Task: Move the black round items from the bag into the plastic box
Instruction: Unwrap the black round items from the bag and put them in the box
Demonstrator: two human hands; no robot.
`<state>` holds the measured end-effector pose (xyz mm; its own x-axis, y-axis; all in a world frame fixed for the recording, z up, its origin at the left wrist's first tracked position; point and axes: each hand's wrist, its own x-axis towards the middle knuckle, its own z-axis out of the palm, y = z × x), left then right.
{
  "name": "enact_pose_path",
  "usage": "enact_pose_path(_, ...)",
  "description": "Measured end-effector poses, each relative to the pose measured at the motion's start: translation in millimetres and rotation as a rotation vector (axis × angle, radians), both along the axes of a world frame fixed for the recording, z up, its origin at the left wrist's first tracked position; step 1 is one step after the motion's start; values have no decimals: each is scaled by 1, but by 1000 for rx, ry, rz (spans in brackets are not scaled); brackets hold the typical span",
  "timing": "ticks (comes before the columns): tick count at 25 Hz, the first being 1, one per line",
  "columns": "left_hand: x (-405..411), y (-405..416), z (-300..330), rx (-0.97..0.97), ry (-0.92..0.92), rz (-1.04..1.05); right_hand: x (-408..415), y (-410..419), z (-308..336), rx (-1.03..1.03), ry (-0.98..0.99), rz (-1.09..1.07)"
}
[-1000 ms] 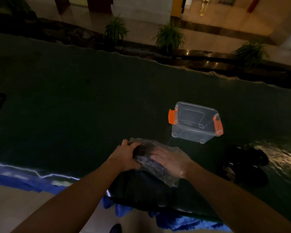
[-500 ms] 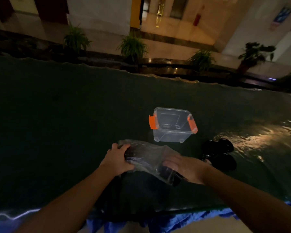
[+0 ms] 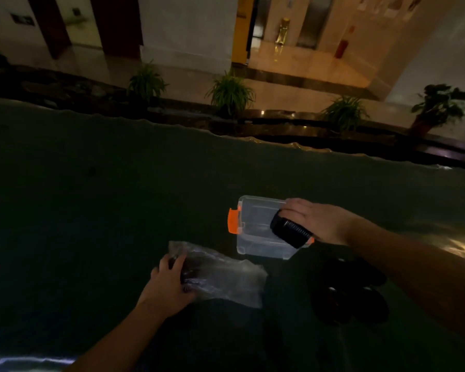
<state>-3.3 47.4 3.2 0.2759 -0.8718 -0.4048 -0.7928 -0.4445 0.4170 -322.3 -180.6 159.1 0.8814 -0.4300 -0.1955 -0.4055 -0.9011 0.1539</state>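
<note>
A clear plastic box (image 3: 255,228) with orange latches stands on the dark green table (image 3: 118,197). My right hand (image 3: 316,220) holds a stack of black round items (image 3: 290,230) tilted over the box's right end. Nearer to me lies a clear plastic bag (image 3: 226,277), crumpled and nearly flat, with some dark items at its left end. My left hand (image 3: 169,281) grips that left end and pins it to the table.
Several more black round items (image 3: 352,291) lie on the table right of the bag, under my right forearm. The table's far edge borders a ledge with potted plants (image 3: 230,91). Blue cloth shows at the lower left corner.
My right hand has pulled the stack of black round items out of the bag and carried it up and right over the box. The bag has flattened. My left hand stays on the bag.
</note>
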Motion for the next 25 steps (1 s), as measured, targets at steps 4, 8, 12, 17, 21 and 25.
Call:
enact_pose_path(4, -13, 9, 0, -5, -45, 113, 21, -49, -23, 70, 14, 33)
enact_pose_path(8, -24, 24, -4, -2, -67, 228, 51, -79, -60, 102, 86, 190)
enact_pose_path(12, -32, 38, -5, 25, -56, 316, 76, -83, -92, 116, 260, 201)
enact_pose_path(17, -37, 49, -4, 34, -31, 389, 93, -86, -125, 166, 206, 153)
enact_pose_path(21, -40, 51, -5, -10, -34, 412, 97, -93, -137, 237, 154, 85)
enact_pose_path(25, -39, 49, -7, -19, -36, 407, 91, -95, -143, 203, 172, 84)
